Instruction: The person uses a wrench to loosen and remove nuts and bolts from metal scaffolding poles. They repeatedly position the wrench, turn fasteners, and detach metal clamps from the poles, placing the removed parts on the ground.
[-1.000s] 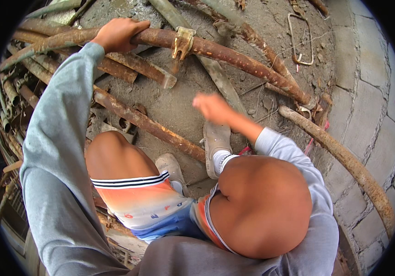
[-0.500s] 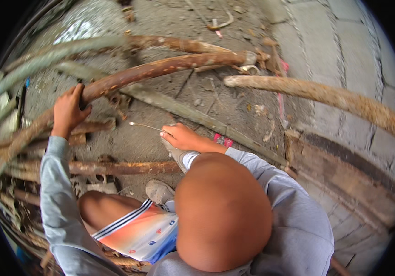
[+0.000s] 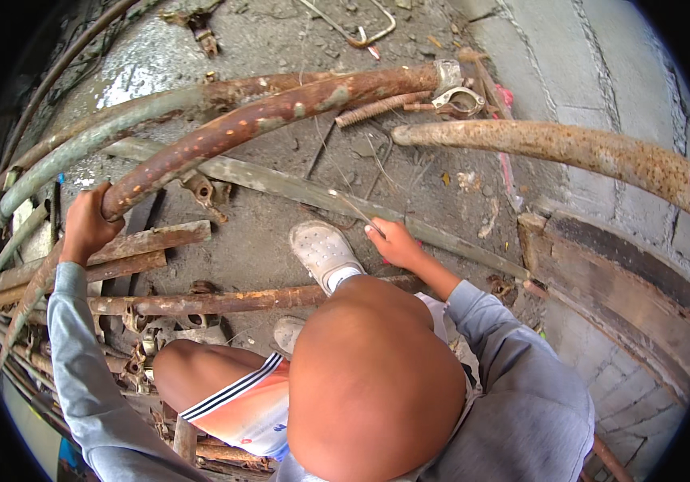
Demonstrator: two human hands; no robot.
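Rusty pipes [image 3: 232, 131] and clamps [image 3: 199, 185] suggest a construction yard.

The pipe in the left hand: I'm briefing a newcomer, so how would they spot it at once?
From the grey blockwork at upper right, go left to the ring-shaped clamp. The rusty pipe ends beside it and runs down-left into the left hand. Its red-brown surface with pale spots sets it apart from the greenish pipe just beyond it.
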